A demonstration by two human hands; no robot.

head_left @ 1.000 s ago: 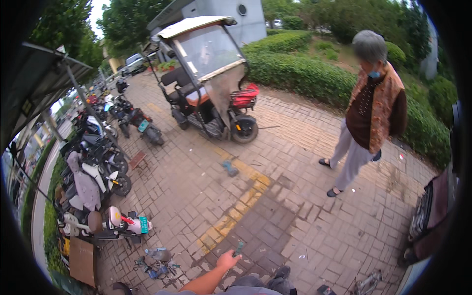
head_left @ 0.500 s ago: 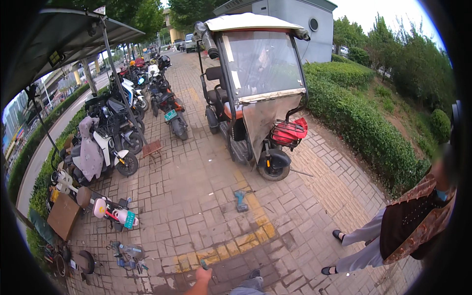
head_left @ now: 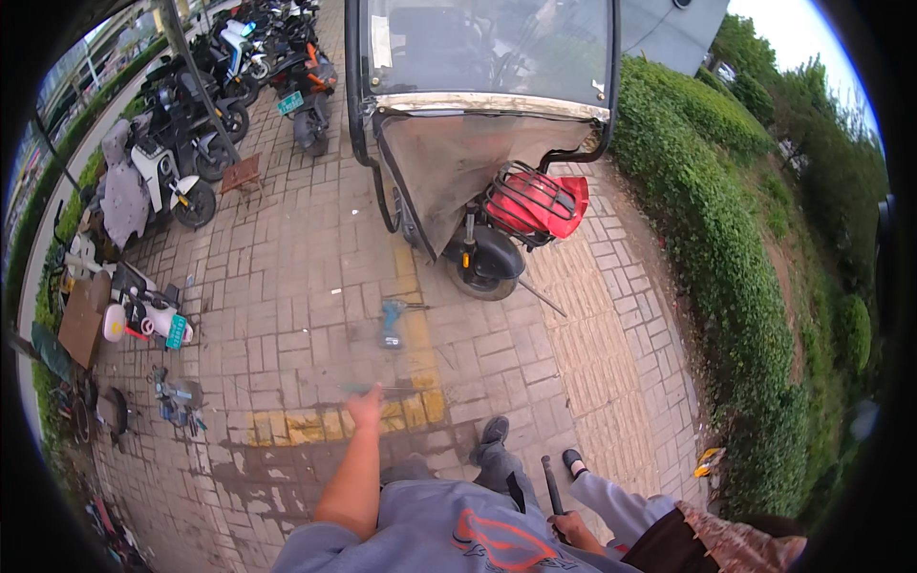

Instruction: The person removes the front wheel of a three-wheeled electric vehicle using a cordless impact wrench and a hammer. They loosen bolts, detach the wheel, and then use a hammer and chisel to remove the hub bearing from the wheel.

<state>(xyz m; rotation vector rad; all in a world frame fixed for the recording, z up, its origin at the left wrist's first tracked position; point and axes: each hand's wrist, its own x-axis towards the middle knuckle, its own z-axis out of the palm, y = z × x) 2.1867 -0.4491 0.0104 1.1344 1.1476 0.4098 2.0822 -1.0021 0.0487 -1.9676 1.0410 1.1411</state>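
Note:
My left hand (head_left: pixel 365 407) is closed on a thin screwdriver with a green handle (head_left: pixel 354 389), both blurred, over the paving. A teal cordless drill (head_left: pixel 392 322) lies on the bricks ahead of it. My right hand (head_left: pixel 565 525) is low beside my grey shirt, closed on a long dark bar (head_left: pixel 551 482). Ahead stands a three-wheeled scooter with a canopy (head_left: pixel 490 84), its front wheel (head_left: pixel 475 280) near the drill and a red bundle (head_left: pixel 564 208) in its front rack.
Parked scooters (head_left: pixel 181 177) line the left, with a brown stool (head_left: pixel 242 174), a board (head_left: pixel 83 323) and scattered tools (head_left: pixel 179 399). A hedge (head_left: pixel 726 229) runs along the right. A person in grey trousers (head_left: pixel 626 513) stands close at my right.
The view has swung right and forward, bringing the three-wheeler and drill closer. My right hand with the bar has come into sight. The person has shifted to the lower edge.

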